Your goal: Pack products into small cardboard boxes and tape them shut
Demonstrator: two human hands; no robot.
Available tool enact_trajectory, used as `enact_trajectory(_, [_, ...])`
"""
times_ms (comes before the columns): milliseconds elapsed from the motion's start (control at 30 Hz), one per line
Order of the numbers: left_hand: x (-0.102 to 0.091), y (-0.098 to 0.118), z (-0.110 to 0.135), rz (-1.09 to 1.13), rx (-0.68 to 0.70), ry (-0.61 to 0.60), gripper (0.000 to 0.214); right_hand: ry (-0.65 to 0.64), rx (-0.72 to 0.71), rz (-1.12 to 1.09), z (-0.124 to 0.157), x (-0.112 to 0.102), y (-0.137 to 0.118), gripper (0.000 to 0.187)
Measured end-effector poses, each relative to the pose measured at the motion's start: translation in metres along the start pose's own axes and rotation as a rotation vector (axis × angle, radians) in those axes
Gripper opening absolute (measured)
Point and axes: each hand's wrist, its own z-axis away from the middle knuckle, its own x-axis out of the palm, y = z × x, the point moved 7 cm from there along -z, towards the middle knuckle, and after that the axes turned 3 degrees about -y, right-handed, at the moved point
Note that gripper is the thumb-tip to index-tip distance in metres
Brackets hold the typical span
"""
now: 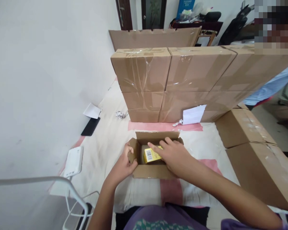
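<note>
An open cardboard box [153, 172] stands on the cloth in front of me, its flaps folded outward. My left hand [126, 160] grips the box's left flap, with the thumb on the near side and the fingers curled round the far side. A small yellow carton [152, 154] with a barcode on its end sits tilted inside the box. Over its right part lies my right hand [171, 153], fingers wrapped round the carton. The fingertips on its far side are partly hidden in the box.
Taped cardboard boxes [144, 75] form a stacked wall behind, and more boxes [256, 166] line the right. A white power bank [73, 161], a black phone [90, 126] and a white paper piece [194, 115] lie around. A grey metal rail [38, 180] crosses the lower left. Another person stands back right.
</note>
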Motion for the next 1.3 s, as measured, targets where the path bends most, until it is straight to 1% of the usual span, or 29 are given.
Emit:
enact_trajectory(67, [0.006, -0.001, 0.000, 0.041, -0.018, -0.026, 0.021, -0.120, 0.073, -0.009, -0.018, 0.027, -0.002, 0.080])
enact_trajectory(100, [0.007, -0.002, 0.000, 0.045, -0.018, -0.020, 0.022, -0.148, 0.099, -0.027, -0.022, 0.036, -0.003, 0.074])
enact_trajectory(133, [0.007, -0.003, 0.000, 0.038, -0.014, -0.005, 0.022, -0.138, 0.107, -0.065, -0.023, 0.039, -0.003, 0.069])
enact_trajectory(167, [0.006, -0.005, 0.001, 0.021, -0.011, 0.015, 0.022, -0.091, 0.089, -0.126, -0.020, 0.037, -0.004, 0.066])
enact_trajectory(200, [0.004, -0.006, 0.002, -0.002, -0.010, 0.034, 0.022, 0.001, 0.053, -0.207, -0.013, 0.029, -0.003, 0.062])
enact_trajectory(233, [0.001, -0.008, 0.004, -0.029, -0.012, 0.049, 0.022, 0.124, 0.016, -0.302, -0.002, 0.017, 0.002, 0.057])
enact_trajectory(267, [-0.002, -0.011, 0.006, -0.056, -0.015, 0.063, 0.022, 0.273, 0.005, -0.397, 0.011, 0.003, 0.013, 0.050])
enact_trajectory(300, [-0.005, -0.013, 0.007, -0.079, -0.018, 0.077, 0.022, 0.432, 0.040, -0.476, 0.027, -0.010, 0.032, 0.041])
enact_trajectory(333, [-0.010, -0.015, 0.009, -0.094, -0.020, 0.090, 0.023, 0.587, 0.125, -0.532, 0.043, -0.020, 0.058, 0.032])
enact_trajectory(367, [-0.014, -0.017, 0.010, -0.101, -0.021, 0.102, 0.024, 0.732, 0.258, -0.557, 0.058, -0.024, 0.090, 0.025])
enact_trajectory(400, [-0.018, -0.019, 0.011, -0.098, -0.016, 0.113, 0.024, 0.843, 0.419, -0.552, 0.071, -0.023, 0.125, 0.023])
enact_trajectory(433, [-0.021, -0.020, 0.011, -0.090, -0.009, 0.121, 0.025, 0.919, 0.584, -0.540, 0.082, -0.015, 0.160, 0.027])
enact_trajectory(467, [-0.024, -0.021, 0.010, -0.079, -0.002, 0.126, 0.025, 0.957, 0.722, -0.549, 0.088, -0.002, 0.195, 0.039])
enact_trajectory(500, [-0.026, -0.022, 0.009, -0.066, 0.001, 0.125, 0.025, 0.982, 0.828, -0.586, 0.092, 0.014, 0.227, 0.055])
enact_trajectory(533, [-0.027, -0.024, 0.008, -0.053, -0.002, 0.123, 0.025, 0.981, 0.903, -0.702, 0.091, 0.035, 0.256, 0.068])
enact_trajectory(567, [-0.027, -0.026, 0.006, -0.039, -0.010, 0.118, 0.025, 0.965, 0.951, -0.889, 0.088, 0.059, 0.280, 0.076])
enact_trajectory(600, [-0.027, -0.027, 0.005, -0.023, -0.022, 0.114, 0.026, 0.956, 0.957, -1.048, 0.082, 0.080, 0.298, 0.079])
enact_trajectory(633, [-0.027, -0.029, 0.004, -0.008, -0.032, 0.113, 0.026, 0.943, 0.948, -1.118, 0.077, 0.095, 0.309, 0.079])
enact_trajectory(700, [-0.025, -0.030, 0.004, 0.031, -0.048, 0.122, 0.028, 0.932, 0.900, -1.195, 0.068, 0.113, 0.318, 0.076])
enact_trajectory(800, [-0.024, -0.028, 0.006, 0.094, -0.078, 0.188, 0.029, 0.929, 0.840, -1.216, 0.062, 0.124, 0.315, 0.067])
enact_trajectory(867, [-0.025, -0.024, 0.008, 0.102, -0.084, 0.248, 0.029, 0.918, 0.831, -1.232, 0.062, 0.130, 0.312, 0.059])
enact_trajectory(933, [-0.025, -0.018, 0.010, 0.088, -0.074, 0.286, 0.029, 0.893, 0.840, -1.235, 0.067, 0.140, 0.312, 0.064])
enact_trajectory(1000, [-0.024, -0.014, 0.011, 0.090, -0.085, 0.300, 0.030, 0.855, 0.849, -1.218, 0.078, 0.151, 0.309, 0.071])
enact_trajectory(1067, [-0.023, -0.014, 0.011, 0.120, -0.108, 0.303, 0.031, 0.809, 0.851, -1.174, 0.094, 0.163, 0.302, 0.071])
enact_trajectory(1133, [-0.024, -0.014, 0.010, 0.145, -0.121, 0.304, 0.032, 0.743, 0.848, -1.118, 0.114, 0.174, 0.290, 0.069])
enact_trajectory(1200, [-0.025, -0.015, 0.009, 0.154, -0.117, 0.302, 0.033, 0.650, 0.841, -1.064, 0.132, 0.184, 0.274, 0.065])
enact_trajectory(1300, [-0.028, -0.017, 0.004, 0.174, -0.117, 0.287, 0.034, 0.505, 0.820, -0.971, 0.149, 0.192, 0.256, 0.056])
